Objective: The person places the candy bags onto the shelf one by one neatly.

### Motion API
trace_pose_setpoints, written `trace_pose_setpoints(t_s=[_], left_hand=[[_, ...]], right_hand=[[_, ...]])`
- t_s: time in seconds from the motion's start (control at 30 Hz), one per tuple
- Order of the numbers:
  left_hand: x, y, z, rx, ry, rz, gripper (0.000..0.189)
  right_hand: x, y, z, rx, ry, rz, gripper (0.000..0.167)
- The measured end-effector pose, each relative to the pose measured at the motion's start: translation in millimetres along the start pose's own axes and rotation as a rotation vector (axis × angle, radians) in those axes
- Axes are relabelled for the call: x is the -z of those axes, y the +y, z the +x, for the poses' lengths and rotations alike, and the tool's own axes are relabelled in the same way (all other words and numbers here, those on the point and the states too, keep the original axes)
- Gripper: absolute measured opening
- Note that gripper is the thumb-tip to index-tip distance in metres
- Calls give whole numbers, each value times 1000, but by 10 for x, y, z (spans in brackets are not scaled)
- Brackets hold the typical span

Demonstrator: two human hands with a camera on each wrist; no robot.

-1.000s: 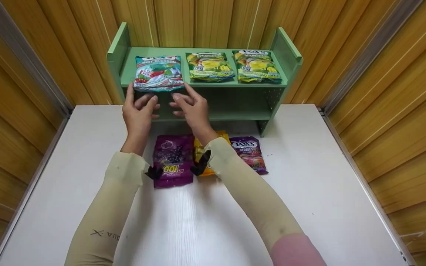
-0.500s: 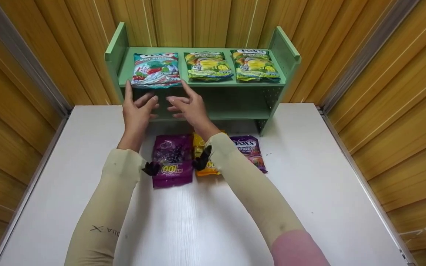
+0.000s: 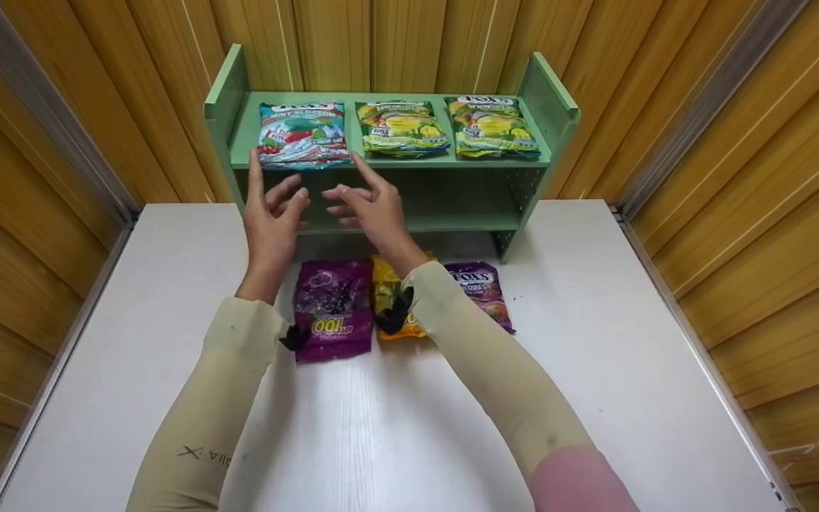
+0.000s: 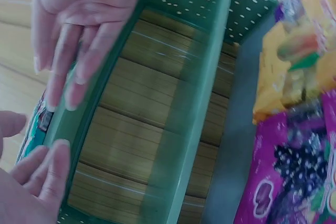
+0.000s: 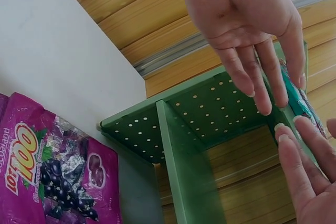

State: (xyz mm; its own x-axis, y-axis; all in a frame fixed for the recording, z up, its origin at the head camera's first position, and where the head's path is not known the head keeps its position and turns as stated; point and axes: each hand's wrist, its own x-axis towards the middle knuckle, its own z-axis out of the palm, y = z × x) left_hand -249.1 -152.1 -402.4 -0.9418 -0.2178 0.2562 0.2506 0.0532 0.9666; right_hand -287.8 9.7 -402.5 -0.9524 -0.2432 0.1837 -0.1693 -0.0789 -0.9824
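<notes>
A teal Fox's Mint Blossom candy bag [image 3: 303,135] lies at the left end of the green shelf's [image 3: 402,163] top board. Its lower edge reaches the board's front edge. My left hand [image 3: 271,220] is at the bag's lower left corner, index finger extended up along it. On the other side, my right hand [image 3: 377,213] has its index fingertip right at the lower right corner. The remaining fingers of both hands are loosely bent in front of the shelf, holding nothing. In the left wrist view only a sliver of the candy bag [image 4: 39,124] shows.
Two green-yellow Fox's candy bags, a middle one [image 3: 402,129] and a right one [image 3: 493,128], lie on the top board. On the white table [image 3: 132,341] are a purple grape candy bag [image 3: 333,309], a yellow one [image 3: 388,284] partly hidden, and a purple Fox's berries bag [image 3: 484,288].
The Mint Blossom bag has moved slightly back onto the top board and lies flatter, its print showing more. Both hands stay near its lower corners; the left has shifted slightly right lately.
</notes>
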Motion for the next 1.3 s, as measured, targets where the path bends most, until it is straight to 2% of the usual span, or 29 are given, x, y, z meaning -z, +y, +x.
trace_pose_setpoints(t_s=[0.1, 0.17, 0.27, 0.33, 0.43, 0.57, 0.7, 0.87, 1.1, 1.3], left_hand=[[-22, 64, -98, -106, 4, -7, 70], [-35, 52, -137, -167, 5, -4, 56], [-58, 39, -191, -209, -15, 1, 34], [-77, 39, -227, -211, -40, 8, 28], [-107, 17, -260, -180, -69, 9, 28], [-155, -145, -248, -127, -105, -4, 30], [-207, -360, -246, -75, -148, -9, 32], [-277, -512, -292, -11, -190, 8, 37], [-366, -642, -355, 124, -218, 26, 46], [-436, -689, -393, 233, -242, 39, 55]], right_hand=[[35, 22, -41, 78, 4, -6, 49], [67, 59, -53, 129, 5, -12, 41], [127, 75, -88, 182, 3, -15, 33], [174, 86, -114, 207, 2, -18, 30], [252, 114, -154, 229, 1, -14, 28], [358, 168, -204, 244, 11, -21, 26], [457, 228, -260, 224, 23, -36, 25], [580, 316, -327, 178, 39, -44, 27], [753, 456, -378, 163, 66, -72, 27], [854, 532, -429, 111, 105, -126, 27]])
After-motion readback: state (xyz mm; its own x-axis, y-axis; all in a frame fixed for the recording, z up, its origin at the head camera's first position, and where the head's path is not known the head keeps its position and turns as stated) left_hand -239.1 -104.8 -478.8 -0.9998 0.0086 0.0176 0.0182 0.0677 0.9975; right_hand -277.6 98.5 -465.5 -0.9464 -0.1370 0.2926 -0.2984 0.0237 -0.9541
